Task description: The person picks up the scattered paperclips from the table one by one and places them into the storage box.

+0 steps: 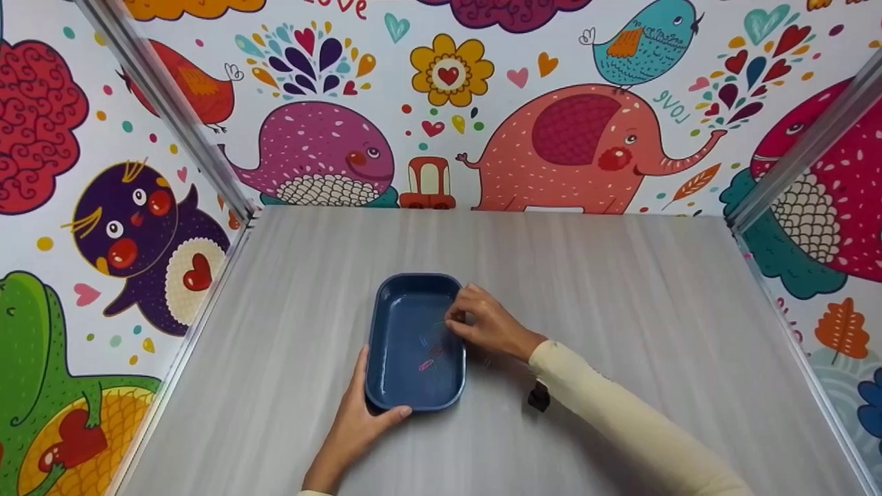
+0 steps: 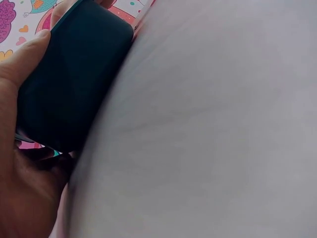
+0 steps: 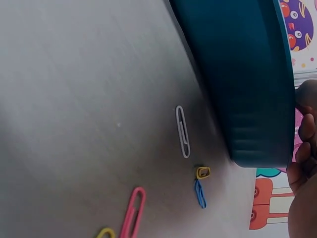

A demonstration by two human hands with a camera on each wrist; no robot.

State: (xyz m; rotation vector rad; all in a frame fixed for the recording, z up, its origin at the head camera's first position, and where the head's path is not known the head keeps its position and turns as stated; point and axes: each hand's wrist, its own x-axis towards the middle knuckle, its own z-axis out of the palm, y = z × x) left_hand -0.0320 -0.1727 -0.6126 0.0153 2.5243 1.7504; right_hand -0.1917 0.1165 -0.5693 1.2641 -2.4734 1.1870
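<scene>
A dark blue tray (image 1: 413, 401) stands on the table, with several coloured paper clips, one of them pink (image 1: 426, 365), on its floor. My left hand (image 1: 358, 420) grips its near left corner, the thumb (image 2: 30, 52) along the near side and the fingers along the left wall. Over the right rim reaches my right hand (image 1: 486, 320), thumb and forefinger pinched around a thin green paper clip (image 1: 439, 323) above the tray's floor. Beside the tray on the table, the right wrist view shows a white paper clip (image 3: 183, 132), a pink one (image 3: 132, 213), a blue one (image 3: 200, 194) and yellow ones (image 3: 203, 172).
The grey wood-grain table (image 1: 310, 275) is enclosed by printed cartoon panels (image 1: 551, 138) at the back and sides, with metal rails (image 1: 172, 110) at the corners. A small black object (image 1: 539, 397) shows beneath my right sleeve (image 1: 620, 413).
</scene>
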